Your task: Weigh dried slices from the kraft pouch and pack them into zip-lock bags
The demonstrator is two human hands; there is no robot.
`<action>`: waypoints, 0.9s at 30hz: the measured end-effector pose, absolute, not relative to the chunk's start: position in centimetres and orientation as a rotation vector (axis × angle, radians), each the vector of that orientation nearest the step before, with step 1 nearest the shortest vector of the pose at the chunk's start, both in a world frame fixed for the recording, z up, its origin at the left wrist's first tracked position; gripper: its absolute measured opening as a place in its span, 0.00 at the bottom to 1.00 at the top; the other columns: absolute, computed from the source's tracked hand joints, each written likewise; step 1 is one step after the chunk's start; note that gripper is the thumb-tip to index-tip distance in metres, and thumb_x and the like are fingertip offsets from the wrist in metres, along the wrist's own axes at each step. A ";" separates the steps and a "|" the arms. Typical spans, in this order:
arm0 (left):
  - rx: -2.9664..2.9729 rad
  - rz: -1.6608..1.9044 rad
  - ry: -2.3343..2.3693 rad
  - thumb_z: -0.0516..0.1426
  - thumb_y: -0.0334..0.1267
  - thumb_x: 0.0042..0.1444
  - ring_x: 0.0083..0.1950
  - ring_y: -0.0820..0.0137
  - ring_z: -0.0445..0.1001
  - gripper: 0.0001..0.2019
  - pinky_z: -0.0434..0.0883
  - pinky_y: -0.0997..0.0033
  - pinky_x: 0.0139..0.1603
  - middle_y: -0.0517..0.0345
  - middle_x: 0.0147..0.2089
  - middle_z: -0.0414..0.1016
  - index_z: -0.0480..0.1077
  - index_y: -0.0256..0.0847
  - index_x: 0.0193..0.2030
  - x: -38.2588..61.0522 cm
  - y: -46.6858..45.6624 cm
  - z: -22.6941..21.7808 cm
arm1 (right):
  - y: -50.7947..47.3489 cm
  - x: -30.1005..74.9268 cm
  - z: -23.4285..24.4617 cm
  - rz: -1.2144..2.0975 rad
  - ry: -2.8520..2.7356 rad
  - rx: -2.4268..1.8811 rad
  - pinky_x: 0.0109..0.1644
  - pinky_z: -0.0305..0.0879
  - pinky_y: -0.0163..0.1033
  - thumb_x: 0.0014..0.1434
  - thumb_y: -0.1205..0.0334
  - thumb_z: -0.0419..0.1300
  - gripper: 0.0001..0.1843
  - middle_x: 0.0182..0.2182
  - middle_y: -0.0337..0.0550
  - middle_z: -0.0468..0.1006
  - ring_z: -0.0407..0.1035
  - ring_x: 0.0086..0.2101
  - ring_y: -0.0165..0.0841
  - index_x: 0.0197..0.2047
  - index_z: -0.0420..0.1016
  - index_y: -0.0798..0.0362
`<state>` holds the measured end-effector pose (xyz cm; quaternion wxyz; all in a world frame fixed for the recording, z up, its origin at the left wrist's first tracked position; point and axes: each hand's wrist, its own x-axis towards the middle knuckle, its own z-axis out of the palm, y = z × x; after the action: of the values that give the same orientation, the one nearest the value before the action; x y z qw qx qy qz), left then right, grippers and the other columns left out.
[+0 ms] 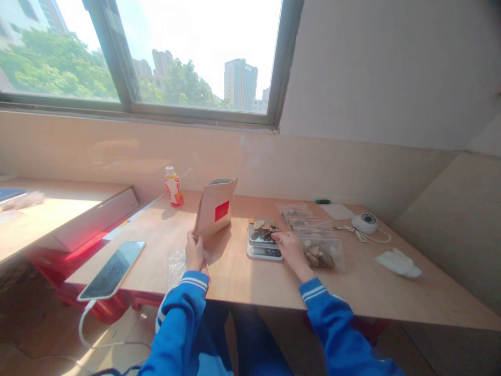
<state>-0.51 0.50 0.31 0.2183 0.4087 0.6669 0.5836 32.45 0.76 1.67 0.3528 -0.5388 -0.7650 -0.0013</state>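
My left hand (194, 251) grips the lower left corner of a brown kraft paper bag (207, 215) with a red label, which stands tilted with its top open. My right hand (288, 245) reaches over the right edge of a small digital kitchen scale (265, 253), fingers drawn together at the pieces on its plate. These pieces (259, 225) look like dried slices, some pale tan and some dark; what lies between the fingertips is too small to make out. A clear plastic bag (177, 266) is beside my left wrist. Right of the scale lies a zip bag of brown pieces (319, 254).
More zip bags (299, 214) lie behind the filled one. A drink bottle (173, 187) stands at the back left, and a charging phone (113, 269) lies front left. At right are a white round device with a cable (365, 223), a crumpled tissue (398, 262) and a green pen-like object (323, 201).
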 end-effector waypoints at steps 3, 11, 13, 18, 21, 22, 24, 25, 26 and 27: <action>1.169 1.570 1.870 0.52 0.52 0.55 0.35 0.64 0.72 0.17 0.67 0.65 0.37 0.58 0.32 0.71 0.64 0.44 0.45 -0.6 0.4 0.4 | 0.6 32.0 1.5 -0.103 -2.015 -1.424 0.46 0.65 0.46 0.60 0.67 0.52 0.15 0.37 0.49 0.77 0.68 0.40 0.40 0.47 0.77 0.51; 1.334 1.570 1.988 0.52 0.51 0.55 0.39 0.64 0.70 0.17 0.69 0.59 0.46 0.55 0.38 0.63 0.67 0.44 0.46 -0.9 1.0 -0.7 | -1.2 32.3 2.3 -0.072 -1.974 -1.324 0.52 0.63 0.50 0.63 0.67 0.47 0.19 0.46 0.51 0.76 0.68 0.47 0.42 0.53 0.71 0.54; 1.390 1.576 2.026 0.53 0.50 0.55 0.45 0.63 0.69 0.17 0.68 0.59 0.50 0.51 0.45 0.60 0.68 0.42 0.45 -1.0 1.4 -1.2 | -1.9 32.7 2.1 -0.054 -1.926 -1.296 0.52 0.63 0.50 0.63 0.67 0.46 0.18 0.46 0.49 0.76 0.68 0.48 0.41 0.51 0.72 0.53; 1.453 1.509 2.102 0.53 0.45 0.55 0.48 0.62 0.67 0.11 0.67 0.57 0.54 0.52 0.43 0.61 0.68 0.41 0.40 -1.2 2.1 -2.0 | -4.4 33.9 0.4 -0.027 -1.745 -1.315 0.49 0.64 0.49 0.62 0.67 0.46 0.16 0.40 0.49 0.77 0.69 0.43 0.41 0.44 0.74 0.52; 1.470 1.492 2.100 0.53 0.41 0.54 0.44 0.63 0.68 0.09 0.68 0.58 0.50 0.53 0.39 0.62 0.68 0.41 0.38 -1.3 2.4 -2.1 | -5.8 34.4 -0.5 -0.001 -1.670 -1.324 0.47 0.65 0.48 0.61 0.68 0.46 0.16 0.37 0.48 0.76 0.69 0.41 0.41 0.42 0.74 0.51; 1.477 1.491 2.100 0.52 0.41 0.54 0.43 0.62 0.68 0.09 0.69 0.58 0.49 0.53 0.39 0.63 0.68 0.40 0.38 -1.3 2.5 -2.1 | -6.0 34.5 -0.7 0.009 -1.655 -1.323 0.47 0.65 0.48 0.61 0.69 0.46 0.16 0.37 0.47 0.76 0.69 0.41 0.41 0.41 0.74 0.51; 1.498 1.488 2.101 0.52 0.40 0.54 0.42 0.62 0.68 0.09 0.69 0.58 0.48 0.52 0.38 0.63 0.68 0.39 0.37 -1.4 2.7 -2.2 | -6.3 34.5 -0.8 0.033 -1.633 -1.321 0.46 0.65 0.47 0.61 0.69 0.46 0.15 0.36 0.47 0.76 0.69 0.40 0.40 0.39 0.73 0.51; 1.512 1.484 2.103 0.51 0.40 0.53 0.42 0.61 0.68 0.08 0.69 0.57 0.48 0.52 0.36 0.63 0.68 0.39 0.36 -1.4 2.9 -2.2 | -6.3 34.6 -0.8 0.047 -1.627 -1.322 0.46 0.65 0.47 0.60 0.69 0.46 0.15 0.35 0.47 0.75 0.69 0.40 0.40 0.39 0.73 0.51; 1.528 1.480 2.106 0.51 0.40 0.53 0.42 0.61 0.68 0.08 0.68 0.56 0.48 0.52 0.35 0.64 0.68 0.39 0.34 -1.5 3.2 -2.2 | -6.3 34.6 -0.7 0.061 -1.625 -1.325 0.46 0.65 0.47 0.60 0.70 0.46 0.14 0.35 0.47 0.75 0.69 0.40 0.40 0.38 0.73 0.51; 1.544 1.476 2.110 0.52 0.39 0.52 0.42 0.60 0.68 0.07 0.68 0.55 0.49 0.53 0.33 0.63 0.68 0.39 0.32 -1.5 3.5 -2.1 | -6.3 34.5 -0.7 0.074 -1.626 -1.328 0.46 0.65 0.46 0.60 0.70 0.46 0.14 0.35 0.47 0.75 0.69 0.39 0.40 0.37 0.73 0.51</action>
<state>-1.54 3.49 -2.13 0.0696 0.5130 0.7010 0.4905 34.55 -6.26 -0.71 0.4974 -0.5484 -0.6715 0.0305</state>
